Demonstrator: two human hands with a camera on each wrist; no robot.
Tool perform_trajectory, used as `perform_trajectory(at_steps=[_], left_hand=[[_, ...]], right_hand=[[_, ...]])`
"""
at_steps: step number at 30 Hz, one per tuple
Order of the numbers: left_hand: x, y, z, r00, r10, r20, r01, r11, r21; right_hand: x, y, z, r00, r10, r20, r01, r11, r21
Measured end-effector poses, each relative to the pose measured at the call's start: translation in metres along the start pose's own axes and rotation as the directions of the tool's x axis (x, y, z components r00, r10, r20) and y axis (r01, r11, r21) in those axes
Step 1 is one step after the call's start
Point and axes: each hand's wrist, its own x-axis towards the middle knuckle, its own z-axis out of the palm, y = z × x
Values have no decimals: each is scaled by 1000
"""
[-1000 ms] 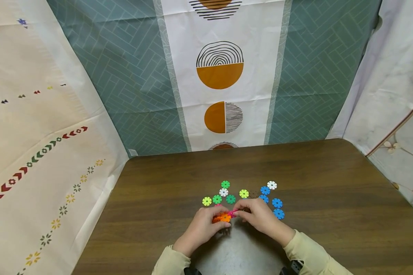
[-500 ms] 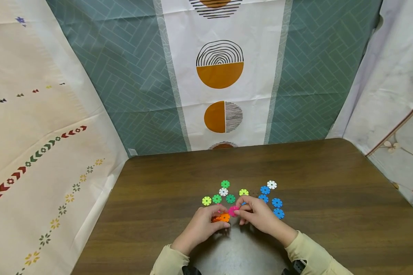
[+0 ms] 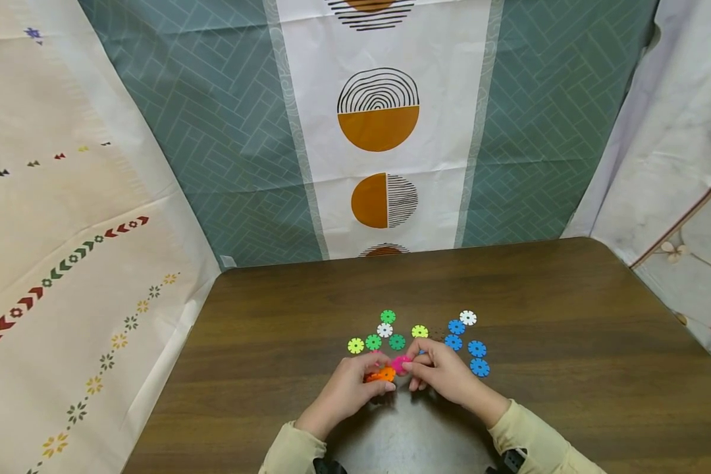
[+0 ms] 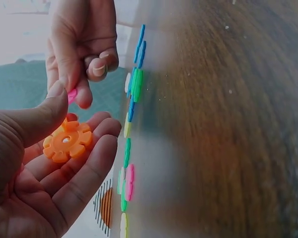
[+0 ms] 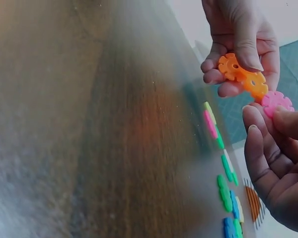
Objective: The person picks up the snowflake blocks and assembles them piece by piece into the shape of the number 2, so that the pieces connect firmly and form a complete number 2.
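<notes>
Two joined orange notched discs (image 5: 229,66) are held by the left hand (image 3: 346,392), its thumb over them in the right wrist view. Between thumb and index finger, the right hand (image 3: 450,378) pinches a pink notched disc (image 5: 276,102). That pink disc meets the edge of the nearer orange disc in the right wrist view. From the left wrist, one orange disc (image 4: 67,141) shows face-on above the curled fingers, while most of the pink disc is hidden by the right fingertips. Both hands are close over the front middle of the table.
Notched discs lie beyond the hands on the brown wooden table (image 3: 272,316): several green discs (image 3: 397,342), white discs (image 3: 468,318), yellow discs (image 3: 356,345) and, at right, several blue discs (image 3: 476,349). Patterned cloths (image 3: 243,131) hang behind and at both sides.
The pink disc has turned from nearly edge-on to showing its face, then shifted slightly left toward the orange discs. The left hand has stayed nearly still.
</notes>
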Motion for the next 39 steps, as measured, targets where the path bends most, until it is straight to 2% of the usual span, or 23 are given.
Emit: perform_trajectory(at_steps=[4, 11, 18, 24, 27, 30, 33, 35, 37, 39], left_hand=[[0, -1, 0, 1000, -9, -3, 9, 1000, -10], [2, 0, 3, 1000, 30, -8, -30, 999, -29], [3, 4, 7, 1000, -21, 23, 25, 979, -201], [2, 2, 7, 999, -38, 23, 42, 973, -228], [1, 0, 5, 999, -46, 22, 50, 978, -203], [0, -3, 1, 999, -43, -5, 42, 992, -117], [-1, -6, -3, 998, -43, -37, 41, 998, -36], [-3, -7, -6, 998, -44, -44, 43, 999, -22], [-3, -9, -8, 998, -41, -46, 40, 999, -20], [-4, -10, -8, 998, -43, -44, 42, 999, -21]], right_hand=[[0, 0, 2, 1000, -3, -1, 3, 1000, -6], [0, 1, 1, 999, -29, 29, 30, 999, -45], [2, -2, 1, 998, -20, 65, 21, 1000, -9], [3, -6, 1, 997, -44, 63, 47, 998, -44], [4, -7, -1, 997, -46, 70, 51, 996, -71], [7, -7, -5, 997, -32, 66, 39, 994, -105], [11, -7, -11, 999, -28, 40, 34, 989, -146], [14, -6, -14, 999, -29, 13, 31, 980, -197], [18, -5, -15, 999, -48, -22, 40, 955, -294], [23, -4, -14, 995, -72, -64, 38, 904, -426]])
